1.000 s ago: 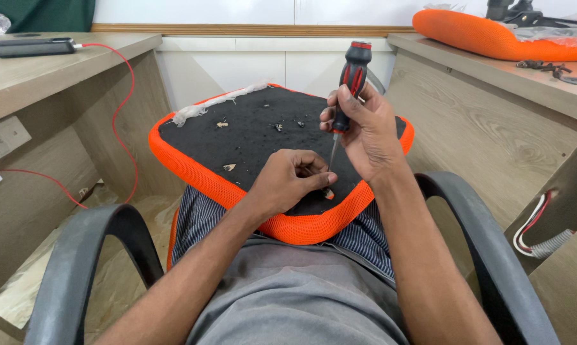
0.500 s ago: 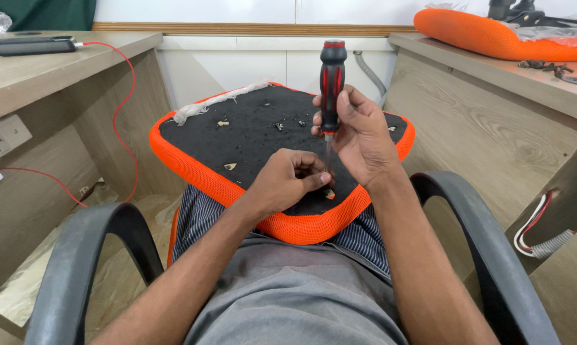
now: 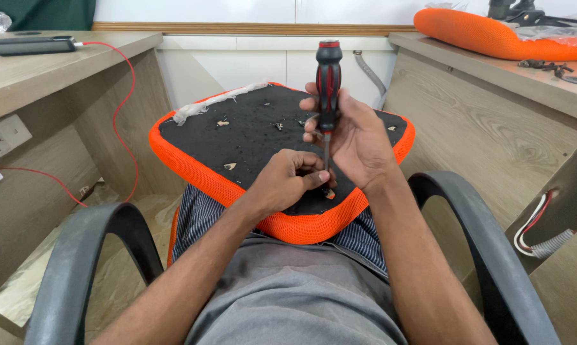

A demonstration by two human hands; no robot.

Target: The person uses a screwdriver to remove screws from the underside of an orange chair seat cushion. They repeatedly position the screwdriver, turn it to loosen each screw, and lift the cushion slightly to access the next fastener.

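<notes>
Black-and-red screwdriver (image 3: 327, 83) stands nearly upright at frame centre, right hand (image 3: 352, 137) wrapped around its handle, tip down beside the left hand (image 3: 287, 179), whose fingers pinch at a small fastener on the black seat underside (image 3: 250, 137). Orange mesh edge (image 3: 301, 227) lies just below; open room lies toward upper left.

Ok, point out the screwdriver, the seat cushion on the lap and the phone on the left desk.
screwdriver (image 3: 328, 76), head view, on the red-and-black handle.
seat cushion (image 3: 250, 137), head view, on the bare black underside.
phone (image 3: 31, 46), head view, on the middle of its dark body.
</notes>
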